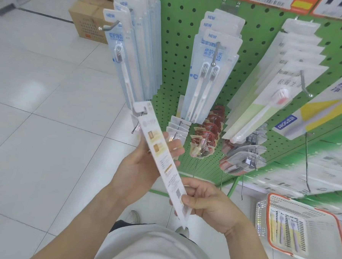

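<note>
Since the hang tab of the long toothbrush pack (pixel 160 158) sits right at the peg hook (pixel 135 125), we judge that we are lining its hole up with the hook to hang it on the green pegboard (pixel 178 50). The pack is in the air between us and the display, tilted, with its printed back towards us. Our left hand (pixel 142 165) grips the middle from behind, fingers curled round the far edge, which steadies the aim. Our right hand (pixel 211 204) pinches the lower end between thumb and fingers and steers the angle. Holding it at two points probably keeps so thin a card from bending. Its small print and the square code near the bottom are too fine to read. On the hanging blue packs (pixel 210 72) we can read "NEW" above large Chinese characters, and a yellow-and-white pack (pixel 305 120) on the right bears "FROG". The orange-rimmed basket (pixel 299 229) at lower right holds more toothbrush packs, likely stock waiting its turn.
</note>
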A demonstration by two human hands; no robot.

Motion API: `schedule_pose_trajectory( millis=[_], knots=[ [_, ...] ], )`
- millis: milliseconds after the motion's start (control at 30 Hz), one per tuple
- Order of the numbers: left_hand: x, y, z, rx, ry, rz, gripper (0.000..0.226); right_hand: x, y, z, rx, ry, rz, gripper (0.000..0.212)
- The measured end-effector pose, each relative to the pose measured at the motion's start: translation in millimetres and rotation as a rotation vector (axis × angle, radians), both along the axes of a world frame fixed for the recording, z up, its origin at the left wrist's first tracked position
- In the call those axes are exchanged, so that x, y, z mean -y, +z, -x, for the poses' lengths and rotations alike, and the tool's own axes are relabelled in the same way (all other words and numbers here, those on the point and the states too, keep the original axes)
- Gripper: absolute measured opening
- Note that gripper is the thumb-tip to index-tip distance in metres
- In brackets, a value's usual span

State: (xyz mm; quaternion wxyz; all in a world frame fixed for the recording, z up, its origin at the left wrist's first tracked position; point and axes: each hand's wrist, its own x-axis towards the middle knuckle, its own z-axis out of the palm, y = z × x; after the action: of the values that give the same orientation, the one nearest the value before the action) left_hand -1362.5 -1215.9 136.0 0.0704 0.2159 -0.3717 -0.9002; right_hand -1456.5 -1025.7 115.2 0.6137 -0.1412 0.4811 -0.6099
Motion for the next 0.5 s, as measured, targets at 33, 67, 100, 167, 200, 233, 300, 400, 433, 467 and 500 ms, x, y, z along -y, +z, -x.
schedule_pose_trajectory(
  millis=[33, 67, 100, 167, 200, 233, 300, 400, 433, 467, 500],
  knots=[
    [1, 0, -1, -0.045, -0.006, 0.007, 0.055, 1, -1, -1, -0.008, 0.010, -0.001, 0.042],
    [3, 0, -2, -0.096, -0.024, 0.002, 0.052, 2, -2, -1, -0.031, 0.012, -0.001, 0.041],
    [4, 1, -2, -0.135, -0.030, -0.006, 0.052, 3, -3, -2, -0.064, 0.003, 0.003, 0.040],
    [5, 0, -4, -0.149, -0.018, 0.022, 0.063, 6, -8, -4, -0.183, -0.044, -0.004, 0.038],
    [4, -1, -3, -0.137, -0.016, 0.074, 0.068, 8, -9, -5, -0.251, -0.073, -0.010, 0.036],
    [3, -2, -3, -0.113, -0.013, 0.136, 0.071, 10, -8, -6, -0.292, -0.100, -0.006, 0.036],
    [2, -3, -1, -0.045, 0.014, 0.215, 0.075, 15, -4, -5, -0.299, -0.148, 0.018, 0.040],
    [1, -3, 1, 0.044, 0.083, 0.287, 0.068, 21, 5, -3, -0.394, -0.202, 0.021, 0.034],
    [2, -4, 2, 0.067, 0.083, 0.322, 0.060, 25, 5, -3, -0.450, -0.219, 0.005, 0.029],
    [2, -5, 2, 0.094, 0.069, 0.368, 0.049, 29, 4, -4, -0.510, -0.241, -0.019, 0.024],
    [3, -7, 2, 0.126, 0.045, 0.423, 0.039, 33, 1, -5, -0.570, -0.271, -0.051, 0.018]
  ],
)
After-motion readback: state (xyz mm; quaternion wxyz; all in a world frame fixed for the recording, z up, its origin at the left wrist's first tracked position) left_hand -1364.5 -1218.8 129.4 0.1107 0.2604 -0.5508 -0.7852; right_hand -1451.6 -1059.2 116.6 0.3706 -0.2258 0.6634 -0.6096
